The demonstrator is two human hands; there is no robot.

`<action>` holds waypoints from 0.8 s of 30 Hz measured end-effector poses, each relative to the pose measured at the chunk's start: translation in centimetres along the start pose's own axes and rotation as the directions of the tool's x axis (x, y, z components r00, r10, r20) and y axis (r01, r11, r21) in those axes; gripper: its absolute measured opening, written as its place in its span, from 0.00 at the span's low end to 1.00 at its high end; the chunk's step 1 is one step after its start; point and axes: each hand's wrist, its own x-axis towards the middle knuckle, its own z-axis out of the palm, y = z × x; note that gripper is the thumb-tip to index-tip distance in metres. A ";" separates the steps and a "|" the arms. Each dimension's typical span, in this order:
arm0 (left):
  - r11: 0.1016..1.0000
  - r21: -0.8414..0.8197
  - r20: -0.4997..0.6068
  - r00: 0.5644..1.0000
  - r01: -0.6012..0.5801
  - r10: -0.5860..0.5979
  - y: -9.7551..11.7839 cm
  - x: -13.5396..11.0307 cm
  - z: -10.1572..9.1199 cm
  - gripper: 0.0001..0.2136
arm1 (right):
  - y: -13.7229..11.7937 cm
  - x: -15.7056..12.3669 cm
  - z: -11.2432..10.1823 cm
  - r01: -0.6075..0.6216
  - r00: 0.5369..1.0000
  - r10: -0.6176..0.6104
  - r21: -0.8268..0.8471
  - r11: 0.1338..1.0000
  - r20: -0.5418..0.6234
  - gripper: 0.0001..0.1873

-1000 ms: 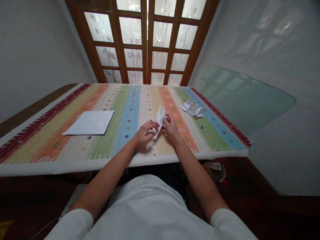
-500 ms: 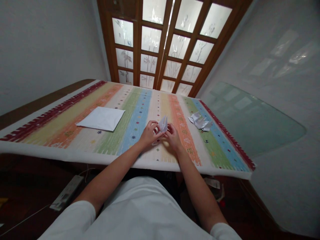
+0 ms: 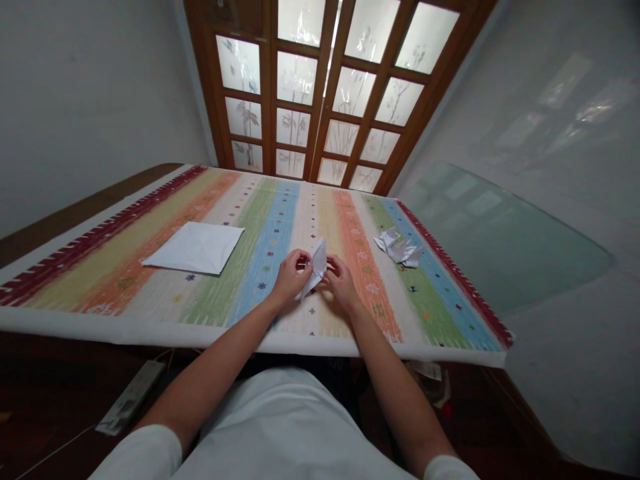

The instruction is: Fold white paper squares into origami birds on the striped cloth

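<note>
Between my hands, over the middle of the striped tablecloth, is a folded piece of white paper point(image 3: 319, 259) with a pointed upright flap and a part slanting down toward me. My left hand point(image 3: 291, 275) pinches its left side between thumb and fingers. On the other side, my right hand point(image 3: 341, 280) has its fingertips closed on the right edge of the paper. Some of the folds are hidden behind my fingers. Off to the right lie several folded white paper pieces point(image 3: 399, 247), bunched together. A flat stack of white paper sheets point(image 3: 196, 248) rests on the left.
The striped tablecloth point(image 3: 260, 220) covers the table up to its near edge. Wooden doors with glass panes point(image 3: 320, 93) stand beyond it. A glass panel point(image 3: 500, 233) is by the right wall, and a power strip point(image 3: 131, 398) lies below on the left.
The folded paper has been turned in my hands; its flap looks larger and a part now points down toward me. My left hand has shifted slightly left. The whole view has tilted a little.
</note>
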 end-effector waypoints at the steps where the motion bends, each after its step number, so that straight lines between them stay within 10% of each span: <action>1: 1.000 -0.009 -0.006 1.000 0.013 -0.013 0.0 -0.1 0.0 0.05 | 0.1 0.0 0.0 0.000 1.000 0.000 0.001 1.000 -0.004 0.21; 24: 0.998 0.013 0.055 0.996 0.065 -0.065 0.5 -0.8 -0.4 0.07 | -0.7 -1.8 0.7 0.000 0.999 0.001 -0.007 1.000 0.050 0.13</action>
